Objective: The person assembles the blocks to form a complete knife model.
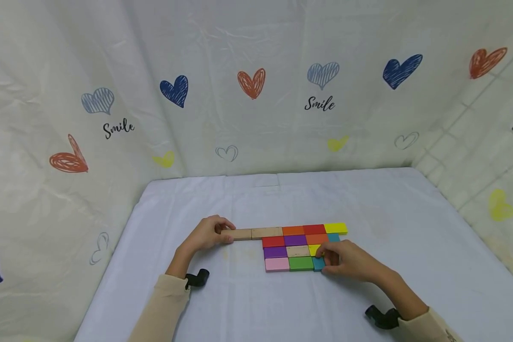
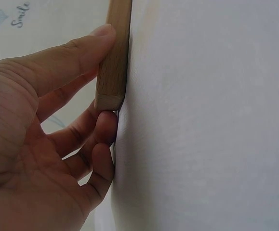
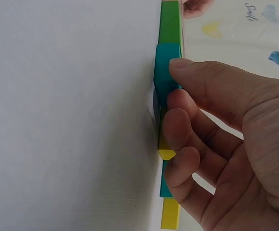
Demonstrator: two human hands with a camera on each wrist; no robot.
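Flat coloured wooden blocks lie edge to edge in several rows on the white-covered table (image 1: 239, 304). At the left end of the top row, my left hand (image 1: 207, 232) pinches a plain wooden block (image 1: 239, 234). The left wrist view shows the thumb on that block's (image 2: 114, 62) near side, with the other fingers behind and below it. My right hand (image 1: 352, 261) pinches the teal block (image 1: 318, 264) at the right end of the bottom row, beside a green block (image 1: 300, 264). The right fingers partly cover a yellow block (image 1: 313, 250) just above it.
A second plain block (image 1: 267, 232) joins the held one to the orange, red and yellow blocks (image 1: 335, 229) of the top row. Pink (image 1: 277, 265) and purple (image 1: 275, 252) blocks form the left side. A heart-printed white curtain (image 1: 256, 118) hangs behind the table.
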